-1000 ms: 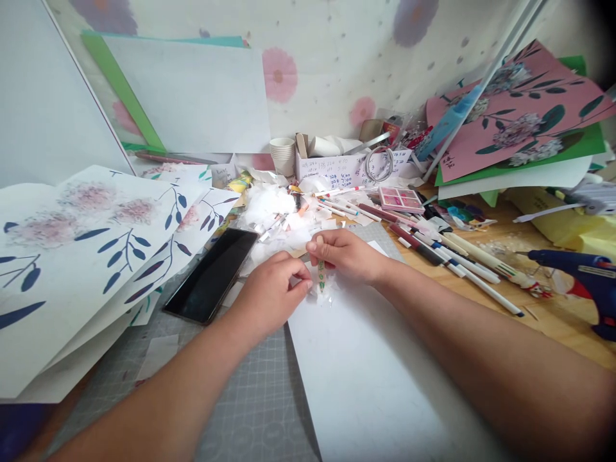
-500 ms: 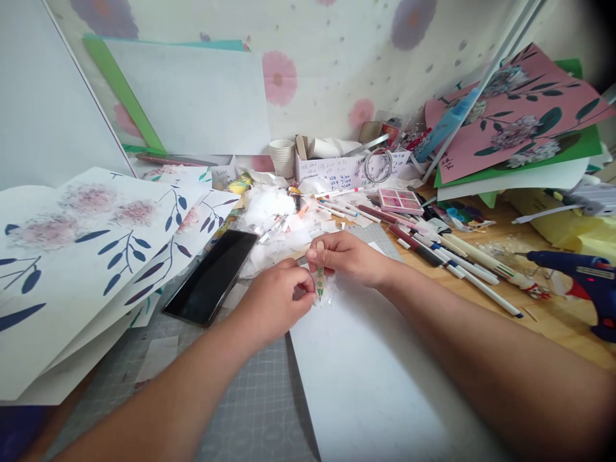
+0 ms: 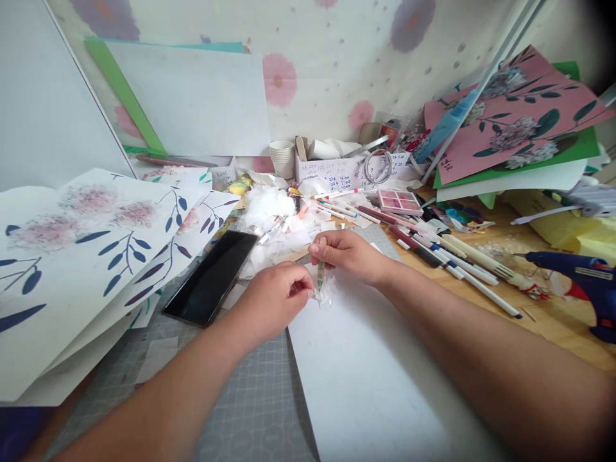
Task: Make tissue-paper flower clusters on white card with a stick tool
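By the fingers of the R hand point(image 3: 344, 255), a flat stick w/ green markings point(image 3: 321, 273) is clamped btwn thumb and index; it is held upright, slightly tilted, above the far end of a white sheet point(image 3: 370, 378). The thumb and index of the L hand point(image 3: 276, 292) are brought nearly together just beside the stick's lower end; whether anything is pinched there can't be told. Some crumpled clear film point(image 3: 326, 298) is seen at that same end, nr the L fingertips. The sheet is laid lengthwise toward the desk's near edge, partly over a grey cutting mat point(image 3: 255, 398). L of the hands, a dark phone point(image 3: 212, 276) is set on the mat, and painted floral sheets point(image 3: 96, 269) are stacked along the desk's L edge. Beyond the hands, white fluff point(image 3: 269, 204) and paper scraps are heaped toward the far edge, where stacked paper cups point(image 3: 282, 159) and a box w/ handwriting point(image 3: 353, 170) are stood. Pens point(image 3: 433, 247) etc. are strewn R of the hands on the wooden desk point(image 3: 558, 321); a blue glue gun point(image 3: 577, 266) is placed nr its R edge.
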Tool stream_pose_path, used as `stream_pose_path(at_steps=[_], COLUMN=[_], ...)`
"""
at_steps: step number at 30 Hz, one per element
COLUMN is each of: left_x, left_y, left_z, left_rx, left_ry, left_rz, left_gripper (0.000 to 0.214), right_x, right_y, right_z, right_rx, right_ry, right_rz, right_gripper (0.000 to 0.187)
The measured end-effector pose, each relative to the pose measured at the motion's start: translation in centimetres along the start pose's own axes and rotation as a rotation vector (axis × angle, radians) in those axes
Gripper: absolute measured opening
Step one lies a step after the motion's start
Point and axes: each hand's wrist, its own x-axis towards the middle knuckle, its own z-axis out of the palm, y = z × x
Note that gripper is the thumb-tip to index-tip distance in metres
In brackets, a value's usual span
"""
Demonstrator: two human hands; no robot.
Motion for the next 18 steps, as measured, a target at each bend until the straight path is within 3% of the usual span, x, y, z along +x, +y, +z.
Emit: stream_pose_path(at_steps=[3, 6, 8, 10, 16, 18], left_x=[0.1, 0.1, 0.0, 0.0, 0.0, 0.0], left_y=[-0.1, -0.4, -0.7, -1.0, -1.2, -1.2], left_z=[-0.1, -0.2, -0.3, -0.6, -1.6, -1.8], left_rx=[-0.006, -0.02, -0.032, -0.022, 0.029, 0.031], left_ry=[0.007, 0.07, 0.12, 0.167, 0.331, 0.373], left_rz=[0.018, -0.038, -0.085, -0.093, -0.078, -0.061], left_gripper=[0.017, 0.018, 0.019, 0.019, 0.013, 0.013], right_x=[0.0, 0.2, 0.5, 0.8, 1.3, 1.5], right_y=[0.0, 0.4, 1.0, 1.7, 3.3, 3.5], right_z=[-0.6, -1.9, -2.9, -4.0, -5.0, -4.7], right_rx=[0.098, 0.106, -0.062, -0.302, -0.676, -0.762], right_ry=[0.127, 0.391, 0.542, 0.609, 0.41, 0.366], right_rz=[-0.066, -0.181, -0.202, -0.134, 0.023, 0.042], right_gripper=[0.037, 0.041, 0.042, 0.042, 0.01, 0.017])
